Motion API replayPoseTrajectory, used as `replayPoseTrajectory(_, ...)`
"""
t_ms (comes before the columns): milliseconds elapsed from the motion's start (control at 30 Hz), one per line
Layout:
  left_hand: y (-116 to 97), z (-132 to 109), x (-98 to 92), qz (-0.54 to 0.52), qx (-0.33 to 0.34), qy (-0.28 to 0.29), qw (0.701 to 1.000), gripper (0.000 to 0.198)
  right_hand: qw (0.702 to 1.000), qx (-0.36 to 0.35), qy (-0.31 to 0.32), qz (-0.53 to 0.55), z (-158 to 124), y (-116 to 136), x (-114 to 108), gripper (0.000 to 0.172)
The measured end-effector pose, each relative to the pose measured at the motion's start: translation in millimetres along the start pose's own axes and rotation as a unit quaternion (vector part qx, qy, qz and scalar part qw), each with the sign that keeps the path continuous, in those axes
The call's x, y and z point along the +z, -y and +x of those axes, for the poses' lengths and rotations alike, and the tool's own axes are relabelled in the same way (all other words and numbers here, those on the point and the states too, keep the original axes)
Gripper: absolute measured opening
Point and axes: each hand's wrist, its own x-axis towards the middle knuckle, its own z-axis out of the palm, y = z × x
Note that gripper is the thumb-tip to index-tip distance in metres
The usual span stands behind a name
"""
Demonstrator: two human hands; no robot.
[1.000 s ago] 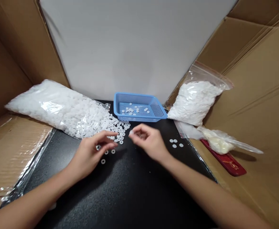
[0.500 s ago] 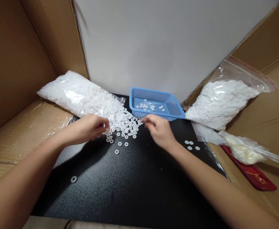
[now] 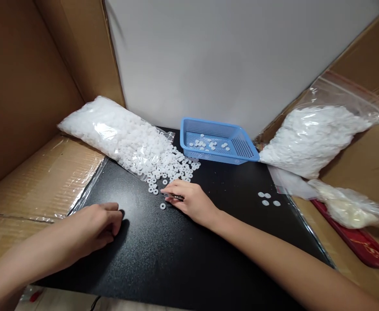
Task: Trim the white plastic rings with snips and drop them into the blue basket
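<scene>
You were at the picking stage: your right hand point(image 3: 189, 201) lay flat-ish on the black mat point(image 3: 209, 259) at the centre of the frame, fingers curled low over the edge of the loose white rings point(image 3: 172, 169) spilled from the open bag of rings point(image 3: 118, 134) in the upper left. Whether those fingertips had already closed on a ring I cannot tell; one single ring point(image 3: 162, 206) sat just beside them, apart from the heap. Your left hand point(image 3: 95, 226), lower left, was loosely curled with the fingers tucked under, resting on the mat well apart from the rings; it seemed to hold nothing, though the palm was hidden.

The blue basket point(image 3: 241, 157) stood above centre, against the white wall, with a few rings already inside. Three stray rings point(image 3: 267, 199) lay to the right of centre, near a second bag of white parts point(image 3: 312, 138).

By my reading, the next move called for a fine pinch on one ring without scattering its neighbours.
</scene>
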Motion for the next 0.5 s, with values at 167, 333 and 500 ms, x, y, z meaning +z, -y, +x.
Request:
replayPoseTrajectory(167,-4.6,9.5,-6.9,-0.074,0.028,-0.007,0.997,0.017,0.998,0.020,-0.039,0.039,-4.7,6.3,8.3,0.017)
replayPoseTrajectory(333,-19.8,31.8,-9.3,-0.220,-0.030,-0.076,0.972,0.014,0.997,0.014,-0.014,0.069,-9.4,15.3,11.1,0.011)
replayPoseTrajectory(500,-29.1,55.1,-13.1,-0.456,-0.084,-0.095,0.881,0.021,0.995,0.009,0.002,0.097,-11.7,16.7,16.8,0.008)
